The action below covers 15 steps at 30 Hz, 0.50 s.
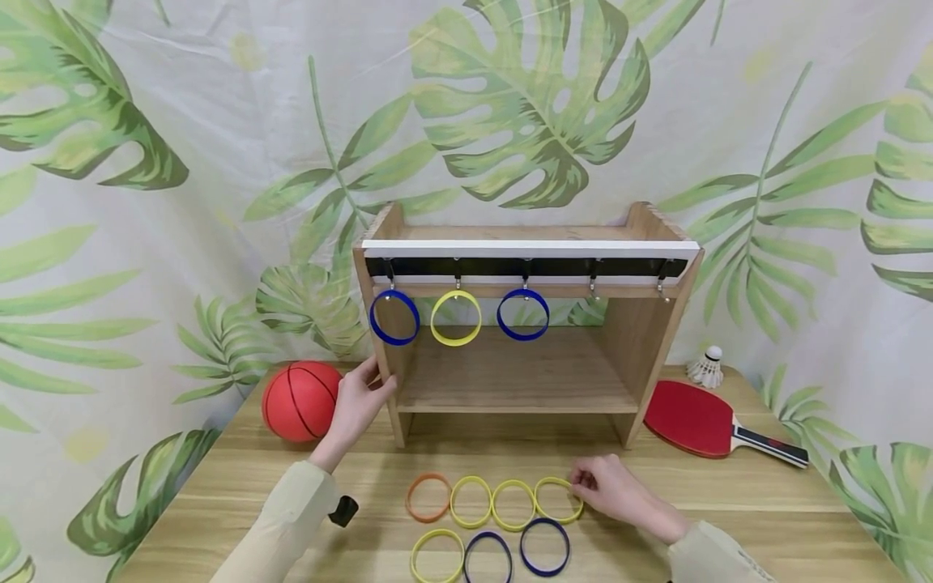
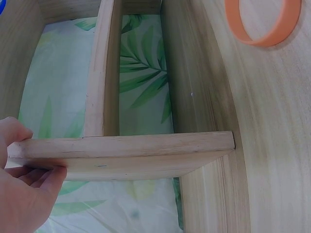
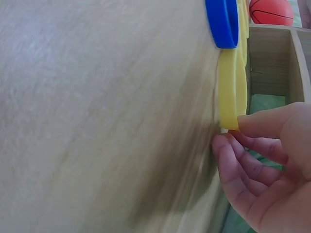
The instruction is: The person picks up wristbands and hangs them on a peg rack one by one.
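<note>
My left hand (image 1: 359,405) grips the left side panel (image 2: 146,148) of a wooden shelf (image 1: 517,368), thumb and fingers on either side of the board's edge. With thumb and fingertips, my right hand (image 1: 612,487) pinches the right edge of a yellow wristband (image 1: 560,517), which lies on the table at the end of a row. To its left in that row are two more yellow wristbands (image 1: 513,528) and an orange wristband (image 1: 408,502). Nearer me lie two blue wristbands (image 1: 545,573) and another yellow one. Blue, yellow and blue wristbands (image 1: 455,343) hang from the shelf's left hooks.
Two bare hooks (image 1: 593,287) are at the right of the shelf's black strip (image 1: 488,267). A red ball (image 1: 299,402) sits left of the shelf. At the right are a table tennis bat (image 1: 692,417) and a shuttlecock (image 1: 705,371). A leaf-patterned cloth (image 1: 219,121) hangs behind.
</note>
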Available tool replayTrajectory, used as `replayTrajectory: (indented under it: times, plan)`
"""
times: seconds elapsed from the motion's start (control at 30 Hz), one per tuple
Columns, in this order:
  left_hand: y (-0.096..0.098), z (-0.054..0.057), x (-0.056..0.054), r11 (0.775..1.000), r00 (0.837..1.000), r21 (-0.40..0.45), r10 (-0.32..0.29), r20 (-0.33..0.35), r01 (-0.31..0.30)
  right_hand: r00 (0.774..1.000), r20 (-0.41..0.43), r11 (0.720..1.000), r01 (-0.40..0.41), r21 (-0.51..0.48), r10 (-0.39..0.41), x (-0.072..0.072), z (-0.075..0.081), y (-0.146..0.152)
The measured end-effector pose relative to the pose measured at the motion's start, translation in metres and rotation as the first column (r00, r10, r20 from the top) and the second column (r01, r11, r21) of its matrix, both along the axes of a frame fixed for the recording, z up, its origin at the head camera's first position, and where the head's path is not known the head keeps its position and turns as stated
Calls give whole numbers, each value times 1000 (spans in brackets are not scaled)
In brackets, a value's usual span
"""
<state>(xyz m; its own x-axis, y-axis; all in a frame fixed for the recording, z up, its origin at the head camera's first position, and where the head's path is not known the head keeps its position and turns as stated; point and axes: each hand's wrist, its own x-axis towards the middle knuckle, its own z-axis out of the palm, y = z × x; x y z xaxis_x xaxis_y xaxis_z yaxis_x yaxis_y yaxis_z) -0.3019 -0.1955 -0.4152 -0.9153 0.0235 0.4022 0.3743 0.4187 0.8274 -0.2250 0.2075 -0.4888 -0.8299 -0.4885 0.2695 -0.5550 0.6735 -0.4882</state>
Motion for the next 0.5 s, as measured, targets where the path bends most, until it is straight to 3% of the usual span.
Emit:
replayTrajectory:
  times: [0.27, 0.4, 0.5]
  plan:
    - [1, -1, -1, 1000, 1000, 3, 8, 9, -8, 1000, -5, 999, 10, -47, -10, 4, 15, 4]
    - [0, -2, -2, 1000, 1000, 3, 5, 4, -5, 998, -58, 996, -26, -88, 21, 5, 23, 6]
    - [2, 4, 4, 1000, 1000, 5, -3, 17, 3, 994, -108, 994, -40, -100, 29, 6, 31, 8]
